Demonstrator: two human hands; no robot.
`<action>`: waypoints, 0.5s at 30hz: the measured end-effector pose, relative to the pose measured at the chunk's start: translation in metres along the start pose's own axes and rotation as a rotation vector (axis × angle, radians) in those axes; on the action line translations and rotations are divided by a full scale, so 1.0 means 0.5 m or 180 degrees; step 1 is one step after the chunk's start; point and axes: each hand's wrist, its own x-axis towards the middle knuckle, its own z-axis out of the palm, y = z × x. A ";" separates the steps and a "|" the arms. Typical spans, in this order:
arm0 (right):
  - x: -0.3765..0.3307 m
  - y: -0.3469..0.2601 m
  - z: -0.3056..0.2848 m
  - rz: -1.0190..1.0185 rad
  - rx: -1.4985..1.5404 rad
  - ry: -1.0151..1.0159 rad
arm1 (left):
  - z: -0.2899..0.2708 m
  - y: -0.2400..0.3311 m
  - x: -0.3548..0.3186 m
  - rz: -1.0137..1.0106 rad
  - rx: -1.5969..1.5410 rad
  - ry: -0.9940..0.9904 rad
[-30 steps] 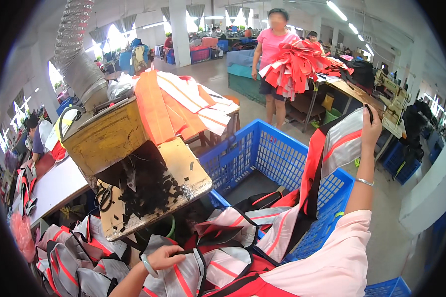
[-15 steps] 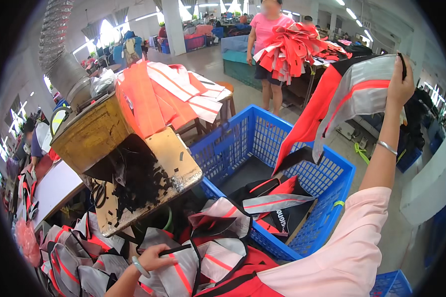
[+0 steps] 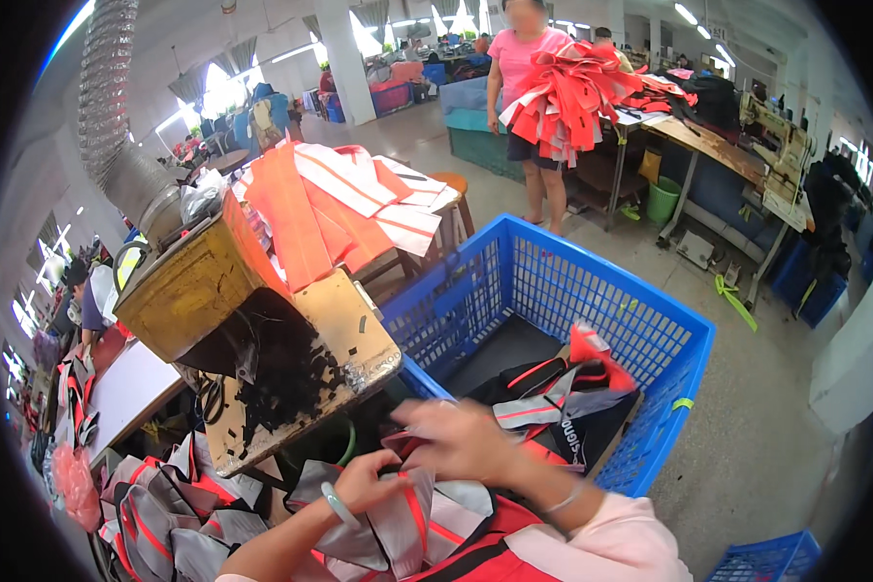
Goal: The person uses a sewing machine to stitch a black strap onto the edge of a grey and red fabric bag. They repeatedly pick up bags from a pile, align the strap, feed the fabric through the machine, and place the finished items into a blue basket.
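Note:
My left hand [image 3: 367, 483] is closed on a grey fabric piece with a red stripe [image 3: 407, 514] in front of me. Its thumb and fingers pinch the cloth near the upper edge. Just to the right, my right hand [image 3: 466, 441] is smeared by motion, and its fingers cannot be made out. A dark bit of cloth shows between the two hands. More grey and red pieces [image 3: 155, 514] are heaped at the lower left. Inside the blue plastic crate [image 3: 606, 267], grey, red and black strips [image 3: 538, 412] lie loosely beyond my right hand.
A yellow metal machine housing [image 3: 170, 306] with a flexible duct [image 3: 107, 87] stands left, black scraps [image 3: 281, 398] on its board. Orange and white strips [image 3: 301, 213] lie behind it. Past the crate stands a person [image 3: 529, 58] in pink, holding red strips [image 3: 572, 97].
My right hand came down from the upper right to beside my left hand. The strip it held up has left it, and the strips in the crate lie differently. My left hand moved right.

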 end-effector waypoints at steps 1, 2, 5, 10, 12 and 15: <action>-0.019 0.013 0.101 -0.0261 0.0379 -0.0195 | 0.003 -0.025 0.011 0.0510 -0.0704 0.0040; -0.024 0.002 0.158 -0.0351 -0.0022 -0.0049 | -0.007 -0.040 0.014 0.1030 0.0753 -0.0037; -0.049 0.004 0.228 0.0120 -0.0169 -0.0179 | -0.006 -0.081 0.011 0.0608 0.0635 -0.0355; -0.108 0.031 0.313 0.0700 0.0352 -0.0447 | -0.036 -0.072 -0.081 -0.0134 -0.0022 -0.0467; -0.121 0.032 0.324 0.1133 0.0187 -0.1031 | -0.065 -0.052 -0.138 -0.0136 0.0612 -0.0227; -0.111 0.032 0.324 0.0938 0.0243 -0.1054 | -0.063 -0.076 -0.218 -0.0431 0.1041 -0.0075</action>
